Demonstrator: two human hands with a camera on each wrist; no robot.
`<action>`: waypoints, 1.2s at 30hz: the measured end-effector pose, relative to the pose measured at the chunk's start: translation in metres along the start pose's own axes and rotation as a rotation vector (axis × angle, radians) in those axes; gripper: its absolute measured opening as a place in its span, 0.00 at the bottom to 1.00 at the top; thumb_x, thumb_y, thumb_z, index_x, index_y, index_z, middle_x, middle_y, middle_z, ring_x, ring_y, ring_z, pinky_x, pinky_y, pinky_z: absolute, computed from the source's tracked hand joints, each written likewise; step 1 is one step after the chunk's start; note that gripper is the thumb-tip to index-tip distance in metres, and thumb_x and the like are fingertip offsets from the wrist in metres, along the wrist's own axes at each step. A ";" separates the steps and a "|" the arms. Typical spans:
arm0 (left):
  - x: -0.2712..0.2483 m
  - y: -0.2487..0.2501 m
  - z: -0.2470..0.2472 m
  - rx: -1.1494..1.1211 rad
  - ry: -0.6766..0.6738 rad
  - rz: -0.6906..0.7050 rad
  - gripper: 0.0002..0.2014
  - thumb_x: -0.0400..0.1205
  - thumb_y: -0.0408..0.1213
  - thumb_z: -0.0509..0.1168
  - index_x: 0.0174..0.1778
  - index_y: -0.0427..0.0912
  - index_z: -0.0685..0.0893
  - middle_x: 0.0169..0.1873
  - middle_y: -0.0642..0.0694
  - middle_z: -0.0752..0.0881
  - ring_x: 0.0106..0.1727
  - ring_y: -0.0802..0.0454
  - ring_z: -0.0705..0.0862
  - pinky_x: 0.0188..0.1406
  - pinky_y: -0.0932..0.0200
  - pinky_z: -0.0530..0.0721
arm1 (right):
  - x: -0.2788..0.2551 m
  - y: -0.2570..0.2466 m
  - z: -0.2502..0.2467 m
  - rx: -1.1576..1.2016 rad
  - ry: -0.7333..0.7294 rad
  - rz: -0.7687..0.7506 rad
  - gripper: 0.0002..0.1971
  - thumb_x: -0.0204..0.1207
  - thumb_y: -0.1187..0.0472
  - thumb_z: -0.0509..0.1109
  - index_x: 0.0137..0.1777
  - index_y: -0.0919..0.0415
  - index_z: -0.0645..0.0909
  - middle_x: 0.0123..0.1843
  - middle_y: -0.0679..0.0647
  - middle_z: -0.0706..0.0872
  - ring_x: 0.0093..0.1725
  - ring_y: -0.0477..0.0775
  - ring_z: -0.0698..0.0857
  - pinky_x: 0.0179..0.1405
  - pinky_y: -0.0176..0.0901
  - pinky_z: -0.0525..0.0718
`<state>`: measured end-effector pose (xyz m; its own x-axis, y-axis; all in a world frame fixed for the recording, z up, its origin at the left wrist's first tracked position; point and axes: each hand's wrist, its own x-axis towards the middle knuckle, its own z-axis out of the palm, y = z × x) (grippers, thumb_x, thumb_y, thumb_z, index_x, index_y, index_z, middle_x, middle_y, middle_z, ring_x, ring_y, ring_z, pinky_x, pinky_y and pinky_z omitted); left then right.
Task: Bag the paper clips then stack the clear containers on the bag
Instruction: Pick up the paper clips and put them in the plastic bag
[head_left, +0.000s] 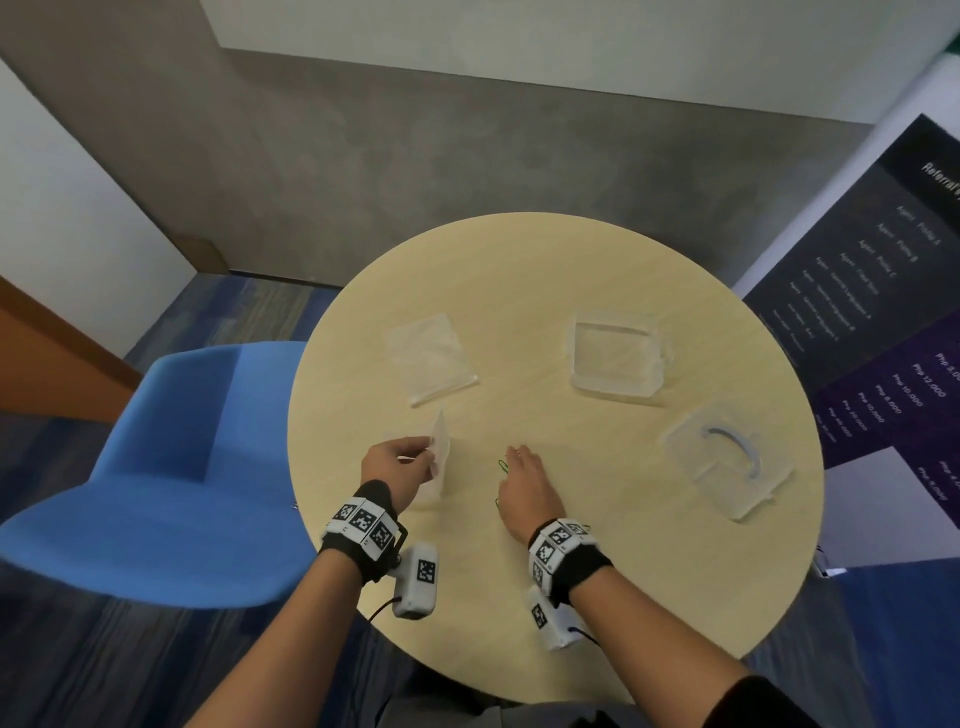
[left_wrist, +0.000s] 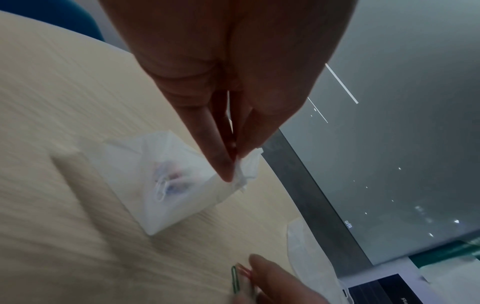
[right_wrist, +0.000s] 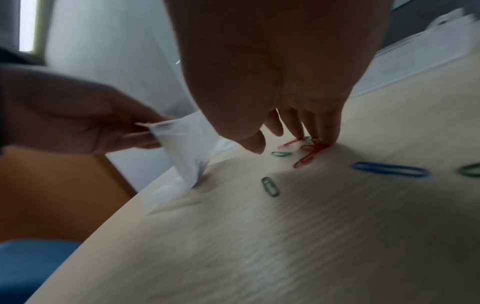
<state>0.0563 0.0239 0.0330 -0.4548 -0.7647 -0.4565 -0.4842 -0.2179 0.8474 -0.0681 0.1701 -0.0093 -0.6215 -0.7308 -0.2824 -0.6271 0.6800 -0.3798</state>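
My left hand pinches the top edge of a small clear bag, which stands on the round table with several coloured clips inside. The pinching fingers show in the left wrist view. My right hand is just right of the bag. Its fingertips press on a cluster of red paper clips, and the thumb is apart from them. Loose green and blue clips lie nearby. Two clear containers sit at the far right.
A flat clear plastic piece lies beyond the bag. A blue chair stands close against the table's left edge. A dark printed banner stands to the right. The table's near edge is just under my wrists.
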 end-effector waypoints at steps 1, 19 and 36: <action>0.000 0.000 0.000 0.000 0.000 0.000 0.09 0.79 0.29 0.67 0.52 0.41 0.89 0.41 0.43 0.91 0.37 0.49 0.91 0.45 0.59 0.86 | -0.003 -0.006 0.002 -0.055 -0.012 -0.052 0.26 0.84 0.66 0.55 0.82 0.69 0.58 0.83 0.65 0.60 0.83 0.64 0.58 0.83 0.52 0.59; 0.003 -0.006 0.003 0.037 -0.018 -0.020 0.11 0.79 0.31 0.68 0.54 0.41 0.90 0.44 0.40 0.92 0.40 0.46 0.92 0.48 0.57 0.87 | -0.002 0.012 -0.012 -0.454 -0.191 -0.472 0.03 0.72 0.76 0.68 0.43 0.73 0.83 0.48 0.68 0.83 0.47 0.67 0.84 0.38 0.53 0.83; -0.001 -0.005 0.012 0.119 -0.049 -0.019 0.12 0.78 0.34 0.67 0.55 0.45 0.90 0.42 0.45 0.93 0.43 0.50 0.92 0.51 0.54 0.88 | 0.046 0.094 -0.096 0.659 0.181 0.389 0.06 0.65 0.71 0.81 0.42 0.67 0.91 0.41 0.59 0.92 0.40 0.52 0.90 0.39 0.32 0.88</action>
<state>0.0501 0.0331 0.0253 -0.4798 -0.7297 -0.4872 -0.5766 -0.1564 0.8020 -0.2008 0.2065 0.0264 -0.8415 -0.3878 -0.3762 0.0241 0.6686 -0.7432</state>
